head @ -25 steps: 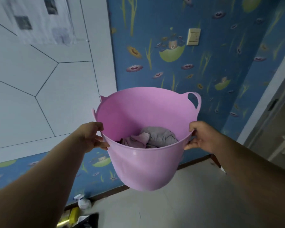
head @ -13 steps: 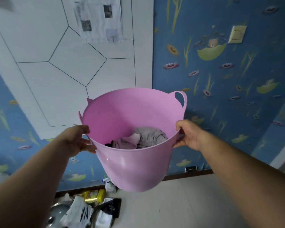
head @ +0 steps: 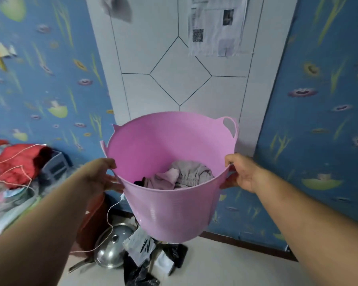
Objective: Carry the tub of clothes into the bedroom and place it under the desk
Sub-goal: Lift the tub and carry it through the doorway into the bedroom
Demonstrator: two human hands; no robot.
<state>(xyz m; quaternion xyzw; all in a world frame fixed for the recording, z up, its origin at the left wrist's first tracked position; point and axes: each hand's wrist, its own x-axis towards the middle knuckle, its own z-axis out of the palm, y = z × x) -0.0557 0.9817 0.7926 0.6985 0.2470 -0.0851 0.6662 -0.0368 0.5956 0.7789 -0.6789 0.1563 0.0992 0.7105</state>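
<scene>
While pink tub (head: 170,203) hangs off floor, my left hand (head: 100,176) clamps left rim, right hand (head: 241,172) clamps right rim; crumpled clothes (head: 178,175) inside, pot lid (head: 112,247) below.

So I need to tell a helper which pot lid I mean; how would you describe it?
Look at the floor below the white panelled door, under the pink tub held in both hands. Left of the black and white bags lies a shiny metal lid, the only domed one with a knob.

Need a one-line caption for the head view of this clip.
Both hands, left hand and right hand, hold the pink tub of clothes by its rim, facing a white panelled door.
</scene>
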